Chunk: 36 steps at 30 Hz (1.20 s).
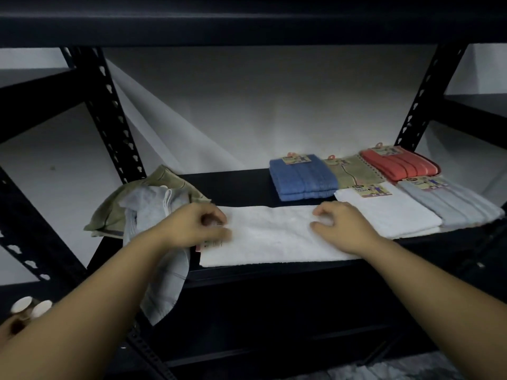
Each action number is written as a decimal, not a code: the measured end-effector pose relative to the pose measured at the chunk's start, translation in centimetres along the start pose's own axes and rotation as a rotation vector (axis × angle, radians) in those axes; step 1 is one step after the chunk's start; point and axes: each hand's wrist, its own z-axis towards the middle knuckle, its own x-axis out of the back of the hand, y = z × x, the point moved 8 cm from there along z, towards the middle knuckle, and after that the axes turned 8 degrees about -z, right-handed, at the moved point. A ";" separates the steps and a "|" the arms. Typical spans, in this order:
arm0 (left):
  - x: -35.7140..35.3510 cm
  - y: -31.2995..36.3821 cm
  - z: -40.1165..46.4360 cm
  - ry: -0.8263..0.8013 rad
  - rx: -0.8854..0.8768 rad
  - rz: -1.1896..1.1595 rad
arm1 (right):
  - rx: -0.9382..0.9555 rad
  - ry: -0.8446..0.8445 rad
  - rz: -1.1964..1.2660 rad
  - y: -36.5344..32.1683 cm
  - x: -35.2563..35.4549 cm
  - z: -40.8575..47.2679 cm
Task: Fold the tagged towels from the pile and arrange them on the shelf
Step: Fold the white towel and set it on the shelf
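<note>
white towel (274, 234) lies half-folded at the shelf (247, 187) front; my left hand (197, 224) pinches its tagged end, right hand (343, 224) grips the other. uneven pull could skew the fold.

white towel (274, 234) lies flat (half folded) along shelf (247, 185) front.
</note>
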 end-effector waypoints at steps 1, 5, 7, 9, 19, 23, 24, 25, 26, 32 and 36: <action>-0.2 0.5 0.5 0.112 -0.050 0.100 | 0.002 -0.019 -0.045 -0.9 -1.2 0.1; -5.6 1.2 2.4 0.003 -0.042 0.342 | 0.007 -0.213 -0.231 -4.3 -6.1 0.3; -7.5 0.7 2.5 -0.112 0.026 0.443 | 0.027 -0.276 -0.305 -4.4 -7.1 0.6; -7.6 -0.1 2.4 -0.123 0.066 0.497 | 0.019 -0.298 -0.335 -3.4 -6.8 1.2; -6.8 -1.3 2.3 -0.042 0.073 0.514 | 0.007 -0.222 -0.395 -5.1 -6.3 2.8; -6.7 -1.6 2.3 -0.041 0.073 0.512 | 0.174 -0.328 -0.289 -9.4 -9.0 1.3; -6.7 -1.6 2.2 -0.040 0.071 0.501 | 0.173 -0.320 -0.275 -9.2 -9.0 1.2; -6.6 -1.7 2.2 -0.036 0.068 0.485 | 0.167 -0.301 -0.249 -8.7 -8.7 1.3; -6.5 -1.6 2.2 -0.027 0.065 0.462 | 0.160 -0.278 -0.227 -7.9 -8.0 1.5; -3.4 -1.0 3.2 0.163 0.101 0.421 | 0.035 -0.071 -0.462 -0.6 -1.4 5.5; -1.9 -1.4 4.1 0.209 0.196 0.540 | -0.015 -0.164 -0.515 2.3 -0.7 6.9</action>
